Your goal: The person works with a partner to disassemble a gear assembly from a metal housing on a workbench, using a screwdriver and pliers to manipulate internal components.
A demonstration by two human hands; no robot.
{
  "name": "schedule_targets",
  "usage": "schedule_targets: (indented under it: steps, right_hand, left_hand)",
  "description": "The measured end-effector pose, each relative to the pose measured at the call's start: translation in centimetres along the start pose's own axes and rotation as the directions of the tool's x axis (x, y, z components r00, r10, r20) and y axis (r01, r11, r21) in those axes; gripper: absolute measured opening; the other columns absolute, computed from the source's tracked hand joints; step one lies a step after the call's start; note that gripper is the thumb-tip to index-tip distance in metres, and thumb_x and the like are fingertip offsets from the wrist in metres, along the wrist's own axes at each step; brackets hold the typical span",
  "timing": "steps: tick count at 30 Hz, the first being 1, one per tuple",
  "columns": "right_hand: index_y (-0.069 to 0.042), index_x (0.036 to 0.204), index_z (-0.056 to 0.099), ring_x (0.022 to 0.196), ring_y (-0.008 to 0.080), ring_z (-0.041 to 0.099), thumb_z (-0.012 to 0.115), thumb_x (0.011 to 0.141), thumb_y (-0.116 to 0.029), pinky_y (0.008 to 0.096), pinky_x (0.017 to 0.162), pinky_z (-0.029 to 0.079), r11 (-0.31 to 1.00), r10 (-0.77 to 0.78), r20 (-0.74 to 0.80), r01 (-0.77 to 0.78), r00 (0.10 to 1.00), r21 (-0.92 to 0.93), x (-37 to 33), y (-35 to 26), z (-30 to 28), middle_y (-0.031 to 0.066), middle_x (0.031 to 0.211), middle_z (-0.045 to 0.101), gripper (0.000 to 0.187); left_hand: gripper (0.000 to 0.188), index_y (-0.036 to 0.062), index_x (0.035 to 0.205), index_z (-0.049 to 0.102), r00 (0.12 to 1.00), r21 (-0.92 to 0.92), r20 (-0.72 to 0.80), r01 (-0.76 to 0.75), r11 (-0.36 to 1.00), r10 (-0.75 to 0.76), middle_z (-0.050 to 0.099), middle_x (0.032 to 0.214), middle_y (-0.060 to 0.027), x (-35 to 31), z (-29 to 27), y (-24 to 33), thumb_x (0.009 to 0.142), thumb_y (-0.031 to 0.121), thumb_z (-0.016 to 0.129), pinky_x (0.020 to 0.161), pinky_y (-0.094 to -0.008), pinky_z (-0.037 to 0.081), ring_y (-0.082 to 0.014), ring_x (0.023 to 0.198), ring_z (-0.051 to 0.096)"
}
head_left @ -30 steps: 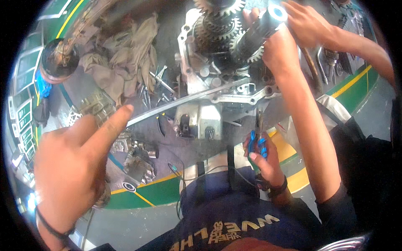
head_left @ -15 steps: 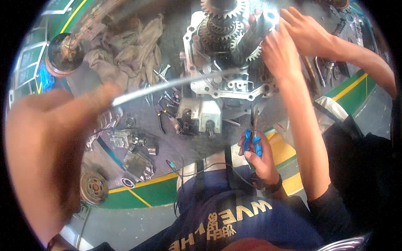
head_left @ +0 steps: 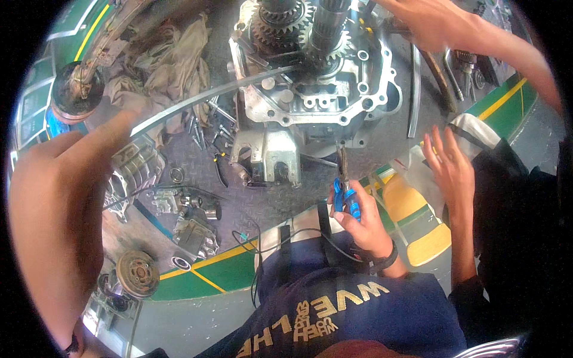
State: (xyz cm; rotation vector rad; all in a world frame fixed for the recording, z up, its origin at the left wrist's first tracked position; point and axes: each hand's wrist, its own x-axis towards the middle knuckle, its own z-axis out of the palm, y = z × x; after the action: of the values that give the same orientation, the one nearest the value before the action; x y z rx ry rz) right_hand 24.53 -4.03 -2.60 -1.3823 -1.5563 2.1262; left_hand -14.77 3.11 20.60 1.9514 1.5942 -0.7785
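My left hand [head_left: 65, 173], large at the left, is closed round a long metal bar [head_left: 203, 96]. The bar's far end reaches in beneath the gears [head_left: 280, 30] of an open gearbox housing [head_left: 298, 114]. In front of my body my right hand [head_left: 363, 224] grips pliers [head_left: 344, 194] by their blue handles, jaws pointing away from me. A splined gear shaft [head_left: 328, 30] stands beside the other gears. At the right, a co-worker's open hand [head_left: 450, 170] hovers with fingers spread; the co-worker's other hand [head_left: 427, 21] is at the top, partly cut off.
Grey cloths [head_left: 173, 71] lie at the back left. Bolts [head_left: 222, 122] and a metal bracket [head_left: 268, 152] are in front of the housing. Castings [head_left: 194, 235] lie nearer left. A second metal bar [head_left: 415, 92] rests right of the housing. A black cable [head_left: 298, 234] crosses my lap.
The view has shifted, so the housing sits further left. One co-worker's hand has left the gear shaft and come down to the right. The shaft stands more upright.
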Motion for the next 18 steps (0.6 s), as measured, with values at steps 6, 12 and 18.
schedule_targets:
  steps: [6, 12, 18]
  right_hand:
    - [0.003, 0.135, 0.051, 0.088, 0.0237, 0.070, 0.073, 0.089, -0.021, 0.0358, 0.082, 0.055, 0.999, -0.034, -0.003, 0.034, 0.999, -0.019, -0.3, 0.2, -0.2, 0.0122, 0.102, 0.072, 0.056]
    - [0.002, 0.132, 0.054, 0.087, 0.0241, 0.071, 0.073, 0.089, -0.019, 0.0358, 0.081, 0.055, 0.998, -0.056, -0.005, 0.056, 0.998, -0.026, 0.0, 0.7, -0.7, 0.0121, 0.100, 0.072, 0.052]
    - [0.002, 0.131, 0.053, 0.088, 0.0233, 0.070, 0.073, 0.089, -0.021, 0.0354, 0.081, 0.054, 0.999, -0.043, 0.001, 0.043, 0.999, 0.012, 0.1, 0.6, -1.0, 0.0114, 0.102, 0.071, 0.052]
  left_hand:
    - [0.040, -0.0024, 0.133, 0.066, 0.997, 0.017, 0.065, 0.049, 0.999, -0.050, 0.077, 0.091, -0.0198, 0.2, -1.1, 1.5, 0.098, -0.016, 0.053, 0.058, -0.0311, 0.066, -0.0257, 0.071, 0.075]
    - [0.043, -0.0010, 0.136, 0.064, 0.992, 0.068, 0.076, 0.097, 0.993, -0.102, 0.077, 0.096, -0.0205, 1.0, -1.5, 2.5, 0.098, -0.016, 0.053, 0.060, -0.0314, 0.067, -0.0262, 0.074, 0.076]
    - [0.046, 0.0003, 0.139, 0.062, 0.985, 0.092, 0.090, 0.141, 0.986, -0.149, 0.077, 0.101, -0.0212, 1.1, -2.2, 2.9, 0.098, -0.016, 0.053, 0.062, -0.0317, 0.067, -0.0268, 0.077, 0.076]
